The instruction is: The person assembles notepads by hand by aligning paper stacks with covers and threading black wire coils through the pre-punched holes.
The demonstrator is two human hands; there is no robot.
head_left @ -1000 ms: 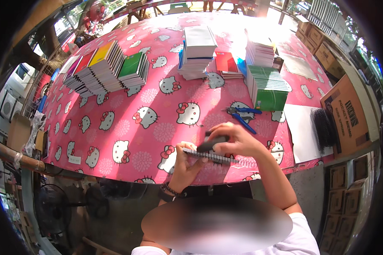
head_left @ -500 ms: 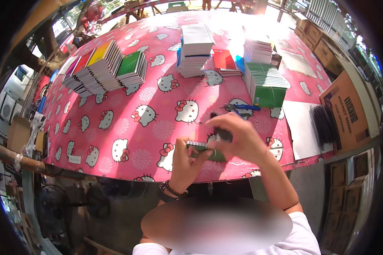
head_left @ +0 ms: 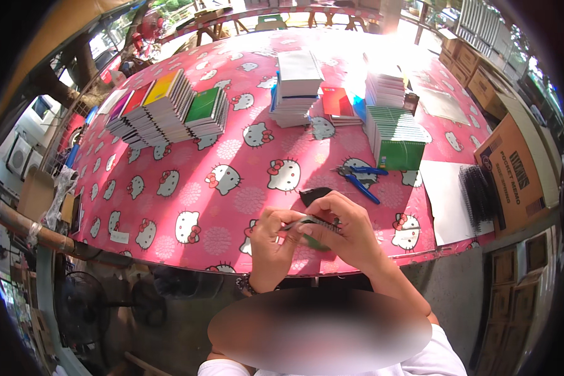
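Note:
Both hands are closed on a small green notebook (head_left: 321, 237) at the near edge of the table. My left hand (head_left: 272, 241) pinches its left end, near the bound edge. My right hand (head_left: 355, 233) grips the other end, with its thumb along the dark row of binding loops. Fingers cover much of the notebook. Just beyond my fingertips lies a dark object (head_left: 314, 195), its kind unclear. Farther to the right, cutting pliers (head_left: 361, 179) with blue handles rest spread on the pink patterned cloth (head_left: 244, 203).
Spiral notebooks stand stacked at the left (head_left: 163, 103). A tall pile (head_left: 299, 78) is at the far middle, with red notebooks (head_left: 337, 103) beside it. Green notebooks (head_left: 395, 138) stand at the right. Black binding coils (head_left: 476, 194) lie on white card beside a cardboard box (head_left: 514, 166).
My right hand has come down from above the dark object and now grips the notebook with my left hand. The pliers, partly hidden before, show fully. The whole view has shifted slightly.

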